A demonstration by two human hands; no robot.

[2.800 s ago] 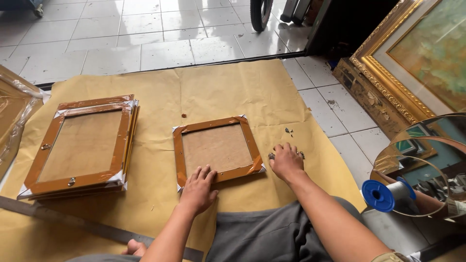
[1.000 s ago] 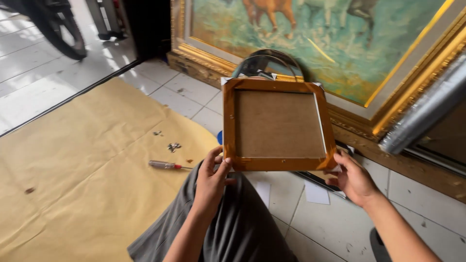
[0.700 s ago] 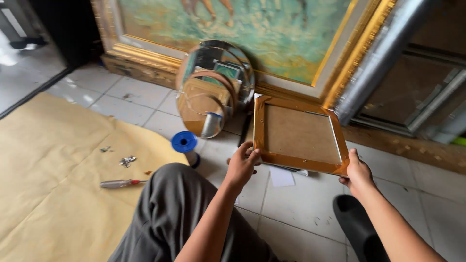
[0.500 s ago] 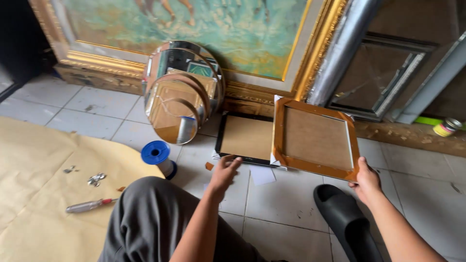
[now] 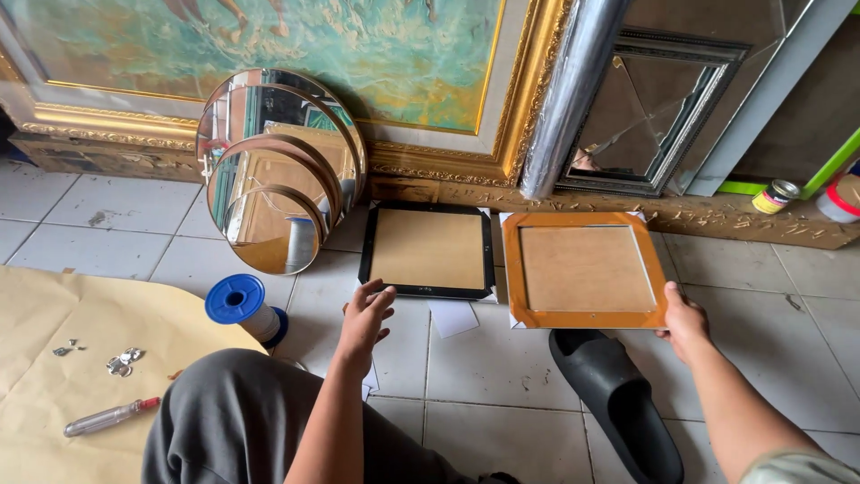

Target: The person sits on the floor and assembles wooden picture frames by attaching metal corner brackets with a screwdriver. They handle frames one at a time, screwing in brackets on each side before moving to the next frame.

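A small round tin point(image 5: 776, 195) with a yellow label is seen on the floor at the far right, just beside a white container point(image 5: 842, 199) banded in red, partly cut off.

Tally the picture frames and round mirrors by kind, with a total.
Orange frame, held by the right hand: 1
Black frame, near the left hand: 1
Large gilded frame: 1
Dark ornate frame: 1
Round mirrors: 3
Total: 7
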